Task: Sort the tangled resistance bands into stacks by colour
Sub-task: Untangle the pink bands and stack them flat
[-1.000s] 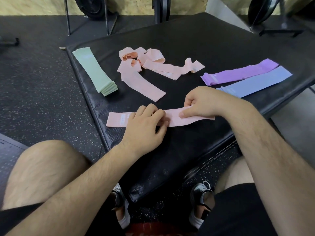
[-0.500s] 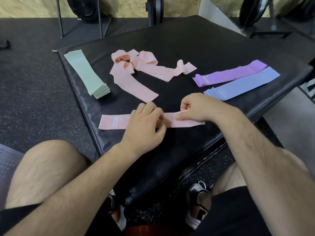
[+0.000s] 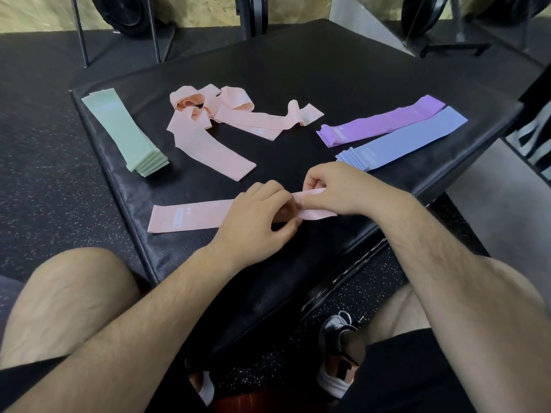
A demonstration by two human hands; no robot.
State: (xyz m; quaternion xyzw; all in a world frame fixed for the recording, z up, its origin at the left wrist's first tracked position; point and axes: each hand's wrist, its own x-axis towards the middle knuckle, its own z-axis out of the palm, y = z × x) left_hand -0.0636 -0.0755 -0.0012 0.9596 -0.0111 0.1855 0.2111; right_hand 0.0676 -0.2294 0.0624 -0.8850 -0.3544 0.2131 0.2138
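A pink band (image 3: 190,215) lies flat near the front edge of the black padded platform (image 3: 328,70). My left hand (image 3: 256,216) rests on its middle with fingers curled onto it. My right hand (image 3: 337,186) pinches the band's right end, which is lifted and partly folded. Behind them lies a tangle of pink bands (image 3: 220,120). A neat green stack (image 3: 128,132) sits at the left. A purple stack (image 3: 378,120) and a blue stack (image 3: 402,138) lie side by side at the right.
The platform's front edge runs just below my hands, with my bare knees and shoes beneath it. Speckled rubber floor (image 3: 38,174) surrounds the platform. Metal rack legs (image 3: 80,31) and weight plates (image 3: 128,10) stand at the back.
My right hand has lifted the right end of the pink band off the pad and folded it slightly. My left hand stays on the band's middle.
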